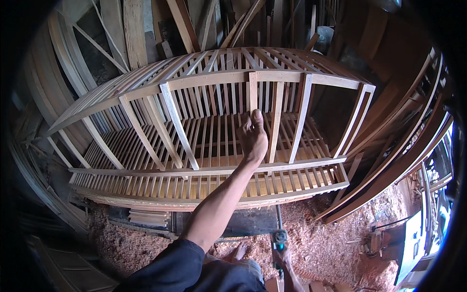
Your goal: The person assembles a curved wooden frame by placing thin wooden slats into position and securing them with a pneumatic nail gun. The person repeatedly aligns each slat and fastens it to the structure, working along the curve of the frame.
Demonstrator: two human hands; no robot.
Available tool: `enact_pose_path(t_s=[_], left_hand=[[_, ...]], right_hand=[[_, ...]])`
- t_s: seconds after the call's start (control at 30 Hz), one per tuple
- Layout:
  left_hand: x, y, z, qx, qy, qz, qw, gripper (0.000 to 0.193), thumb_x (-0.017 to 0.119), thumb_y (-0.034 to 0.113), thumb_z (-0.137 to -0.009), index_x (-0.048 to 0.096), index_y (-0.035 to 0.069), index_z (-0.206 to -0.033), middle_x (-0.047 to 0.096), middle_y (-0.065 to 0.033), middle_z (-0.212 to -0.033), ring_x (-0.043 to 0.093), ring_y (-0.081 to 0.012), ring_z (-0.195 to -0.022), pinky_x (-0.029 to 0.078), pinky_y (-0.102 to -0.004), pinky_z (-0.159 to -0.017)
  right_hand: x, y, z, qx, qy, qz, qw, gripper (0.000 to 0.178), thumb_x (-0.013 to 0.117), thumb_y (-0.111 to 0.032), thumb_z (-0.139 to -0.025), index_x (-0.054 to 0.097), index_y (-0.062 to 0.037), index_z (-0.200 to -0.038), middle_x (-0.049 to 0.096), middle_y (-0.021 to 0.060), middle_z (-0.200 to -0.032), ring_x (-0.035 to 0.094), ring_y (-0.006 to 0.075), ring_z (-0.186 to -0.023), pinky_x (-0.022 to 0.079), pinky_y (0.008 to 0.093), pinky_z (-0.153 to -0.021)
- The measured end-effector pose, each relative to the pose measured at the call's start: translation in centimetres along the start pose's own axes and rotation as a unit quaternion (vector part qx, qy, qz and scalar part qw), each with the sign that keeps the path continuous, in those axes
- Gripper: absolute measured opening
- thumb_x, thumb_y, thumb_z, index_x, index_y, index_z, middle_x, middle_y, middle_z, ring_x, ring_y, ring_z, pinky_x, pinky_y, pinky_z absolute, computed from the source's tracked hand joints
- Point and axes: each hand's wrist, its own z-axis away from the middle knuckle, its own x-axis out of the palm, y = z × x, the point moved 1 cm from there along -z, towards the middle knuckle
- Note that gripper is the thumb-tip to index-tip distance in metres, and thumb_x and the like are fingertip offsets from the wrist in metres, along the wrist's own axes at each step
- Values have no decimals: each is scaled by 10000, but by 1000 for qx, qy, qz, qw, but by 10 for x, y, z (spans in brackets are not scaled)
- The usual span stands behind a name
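A large slatted wooden frame (pixel 209 171) stretches across the view, with upright slats between its upper and lower rails. My left hand (pixel 254 140) reaches up to its middle. The fingers are curled round the lower part of a short wooden slat (pixel 253 92), thumb upward; that slat's top meets the upper rail (pixel 204 80). Low down and to the right, my right hand (pixel 286 258) is closed on a black and green power tool (pixel 279 239). A thin rod points from this tool toward the frame. The grip is partly hidden, and the tool's exact kind is unclear.
Reddish wood shavings (pixel 321 243) cover the floor. Long curved boards (pixel 389 173) lean at the right, and more planks (pixel 134 34) stand behind the frame. A small stack of wood strips (pixel 148 217) lies below the frame's front edge. My bare foot (pixel 239 251) shows near the shavings.
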Motion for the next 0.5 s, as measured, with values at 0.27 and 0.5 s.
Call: enact_pose_path(t_s=[0.27,0.5], left_hand=[[-9,-13,-11,-90,-139,196,967,481,428,496,-1006,422,133,-691,360,67,-581,341,-49,-512,284,-236,-458],[-10,-16,-13,-53,-148,169,973,535,404,525,-1004,450,89,-697,408,23,-580,384,-77,-530,334,-288,-505]], right_hand=[[-76,-43,69,-45,103,-144,983,351,566,-90,-744,583,1,-1082,570,43,-583,572,142,-490,466,296,-464],[-192,-202,59,-321,226,-84,916,268,632,-110,-707,635,-38,-965,610,44,-614,601,166,-517,484,299,-498]])
